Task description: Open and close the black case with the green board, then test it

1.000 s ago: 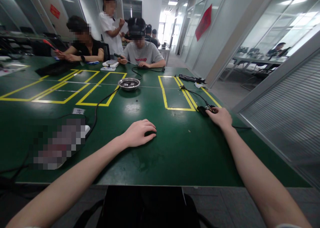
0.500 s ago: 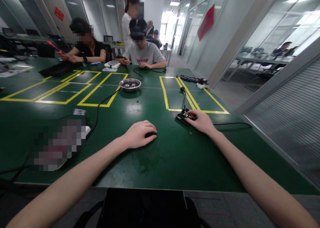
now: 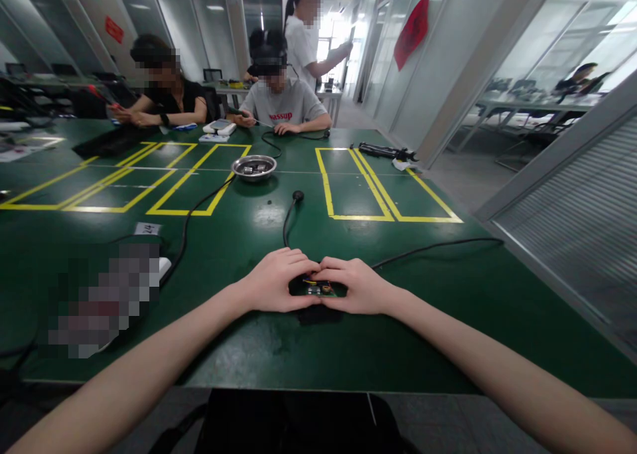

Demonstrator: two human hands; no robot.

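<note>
Right in front of me is a small opened electronic device (image 3: 318, 291) with a dark casing, a green circuit board and coloured wires. Around its left side curls my left hand (image 3: 277, 281), thumb at the near edge and fingers at the far edge. My right hand (image 3: 362, 287) grips the right side in the same way, and the fingertips of both hands meet. Much of the casing is hidden by the fingers. From behind the hands a black cable with a round plug end (image 3: 297, 196) runs forward on the table.
Ahead stands a metal bowl (image 3: 253, 168) with small metal parts. Yellow tape (image 3: 361, 218) marks rectangles on the green table (image 3: 239, 361). A black tool-like object (image 3: 385, 151) lies at the far right, a blurred-out object (image 3: 107, 301) at the left. Two people sit across the table; another stands behind.
My right hand has brought the device left and nearer to me, its plug cable trailing along. My left hand, empty before, has closed on the device's left side.
</note>
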